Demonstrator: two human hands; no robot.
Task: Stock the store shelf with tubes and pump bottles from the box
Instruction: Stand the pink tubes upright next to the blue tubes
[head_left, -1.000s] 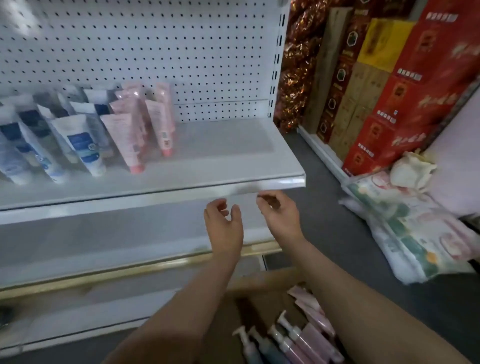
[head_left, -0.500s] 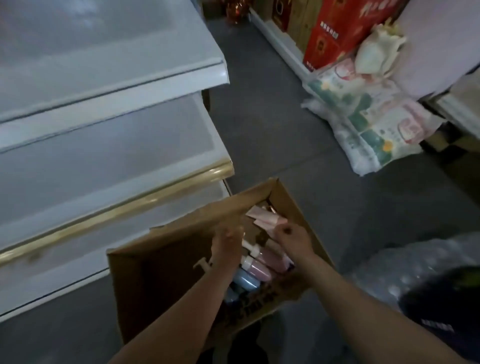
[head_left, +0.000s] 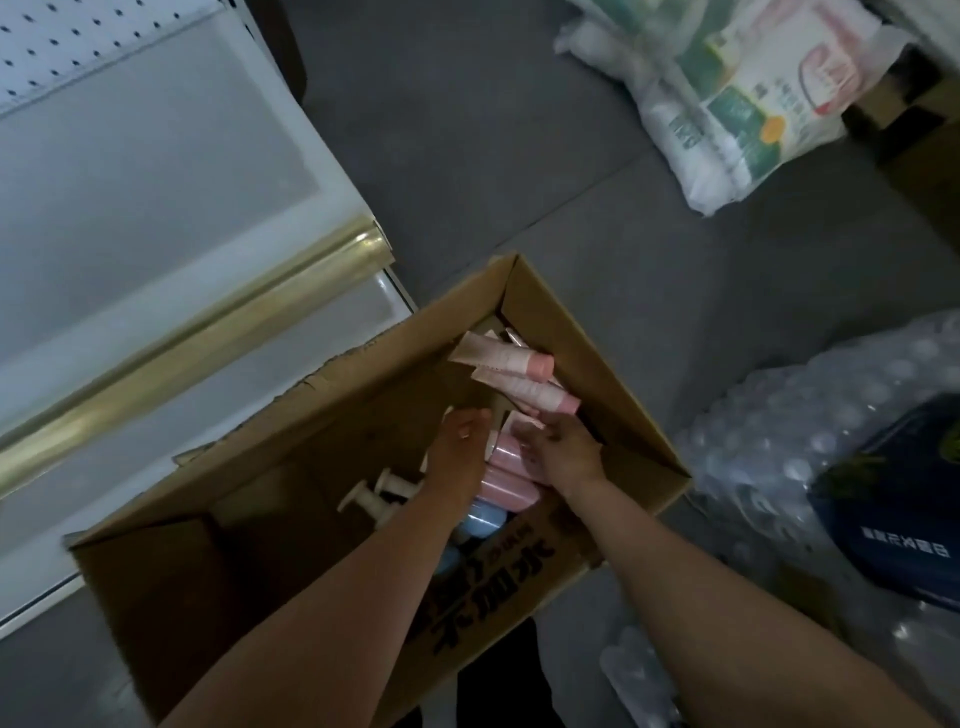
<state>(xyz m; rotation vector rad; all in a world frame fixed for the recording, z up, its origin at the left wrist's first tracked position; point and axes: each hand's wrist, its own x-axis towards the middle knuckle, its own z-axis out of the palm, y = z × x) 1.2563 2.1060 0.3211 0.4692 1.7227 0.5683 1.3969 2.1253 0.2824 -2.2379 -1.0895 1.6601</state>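
Head view: your left hand and right hand stay inside the box, now reaching toward pink tubes at 12 o'clock; neither hand's grip can be made out.

- Cardboard box, near flap at 6 o'clock: large black Chinese characters, seen upside down, not clearly readable.
- Dark blue package, 4 o'clock: white Chinese print, unreadable.
- Printed sacks, 1 o'clock: blurred lettering.

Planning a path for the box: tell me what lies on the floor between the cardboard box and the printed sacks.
In the head view, only bare grey floor lies between the cardboard box and the printed sacks; nothing stands on that stretch.
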